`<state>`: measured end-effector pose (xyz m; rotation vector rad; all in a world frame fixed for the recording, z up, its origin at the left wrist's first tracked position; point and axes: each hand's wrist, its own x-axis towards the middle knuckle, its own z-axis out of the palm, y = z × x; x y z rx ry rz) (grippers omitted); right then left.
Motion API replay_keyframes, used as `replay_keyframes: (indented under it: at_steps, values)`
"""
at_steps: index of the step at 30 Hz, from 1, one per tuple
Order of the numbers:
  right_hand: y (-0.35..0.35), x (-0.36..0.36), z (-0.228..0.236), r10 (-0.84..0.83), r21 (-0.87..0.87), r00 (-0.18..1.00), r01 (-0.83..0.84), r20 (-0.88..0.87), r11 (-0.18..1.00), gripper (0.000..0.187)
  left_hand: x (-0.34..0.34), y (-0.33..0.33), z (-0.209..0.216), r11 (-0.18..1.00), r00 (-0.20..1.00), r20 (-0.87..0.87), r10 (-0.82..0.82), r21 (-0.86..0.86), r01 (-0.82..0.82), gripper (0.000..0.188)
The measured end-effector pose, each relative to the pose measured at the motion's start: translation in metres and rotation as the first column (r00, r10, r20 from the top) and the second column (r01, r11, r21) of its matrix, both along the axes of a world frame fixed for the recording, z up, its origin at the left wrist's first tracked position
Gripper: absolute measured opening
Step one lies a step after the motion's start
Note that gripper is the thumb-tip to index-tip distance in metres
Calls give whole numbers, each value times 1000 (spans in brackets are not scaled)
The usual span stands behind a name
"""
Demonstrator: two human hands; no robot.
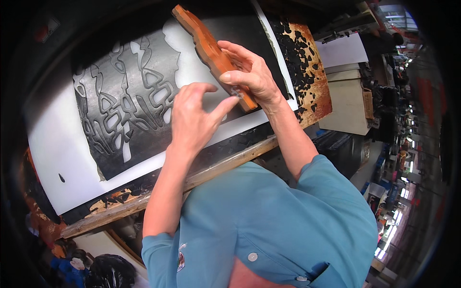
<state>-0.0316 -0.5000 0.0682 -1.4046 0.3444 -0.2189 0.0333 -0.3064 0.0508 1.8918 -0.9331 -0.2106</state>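
Observation:
My right hand (257,79) grips a long orange cutting die (206,45) with a wavy outline and a dark side edge. The die is held up at a slant above the work surface, its far end toward the top of the view. Close to its lower end is my left hand (192,115), fingers bent and thumb stretched apart from them. The left thumb tip reaches the die's lower end; I cannot tell if it touches. Beneath lies a black sheet (187,132) with rows of curvy cut-out shapes, resting on a white board (62,158).
Small black scraps (305,67) lie over a brown board (321,96) at the right. A wooden rail (211,170) runs along the table's near edge. Pale boxes (343,103) stand beyond the right side. One dark scrap (61,178) sits on the white board's left.

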Motion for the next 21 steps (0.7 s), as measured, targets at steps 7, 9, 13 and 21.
replay_keyframes:
  at_steps: [7, 9, 13, 21]
  values:
    - [-13, -2, -11, 12, 57, 998, -15, 57, 998, 83, -1, -10, -20, 995, 991, 126, 43, -92, -32, 19]
    - [-19, -3, -20, -22, 126, 993, 8, 112, 992, 80, -3, 1, -26, 982, 976, 156, 153, 89, -168, 14]
    - [-26, -10, -32, -70, 302, 984, 16, 167, 953, 77, -17, 19, -30, 962, 948, 274, 164, 170, -215, 21]
    - [-52, -32, -16, -192, -85, 973, 203, 126, 976, 83, -21, 17, -34, 965, 939, 273, 209, 99, -243, 24]
